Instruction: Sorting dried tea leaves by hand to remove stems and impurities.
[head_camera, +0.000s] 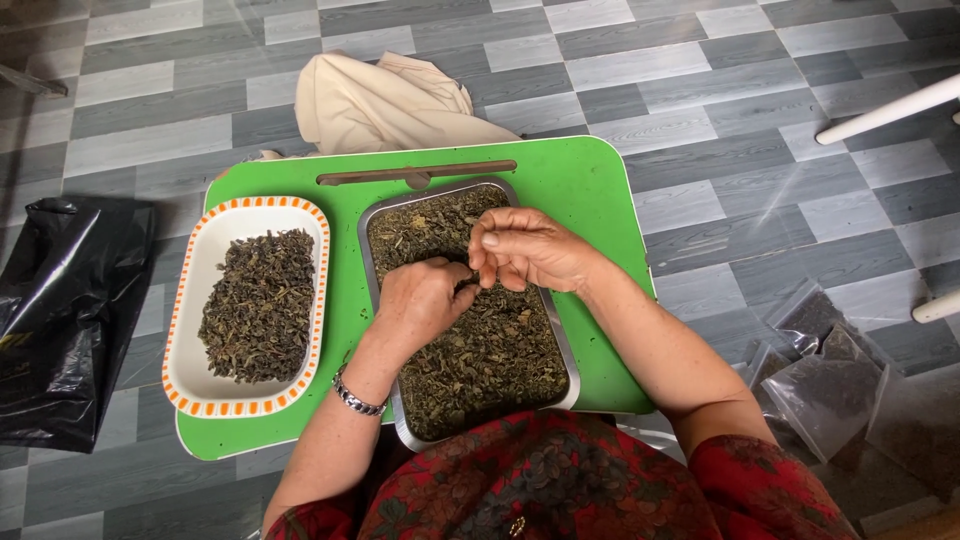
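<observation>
Hands sorting dried leaves (480, 350) in a metal tray (372, 262): left hand (425, 300) is curling loosely into the pile, right hand (525, 248) is pinching a few leaves. Picking works best in small pinches, keeping them over the tray.

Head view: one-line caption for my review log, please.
Both hands, left hand and right hand, pick through dried leaves in a metal tray on a green table, beside an orange-rimmed dish.
</observation>
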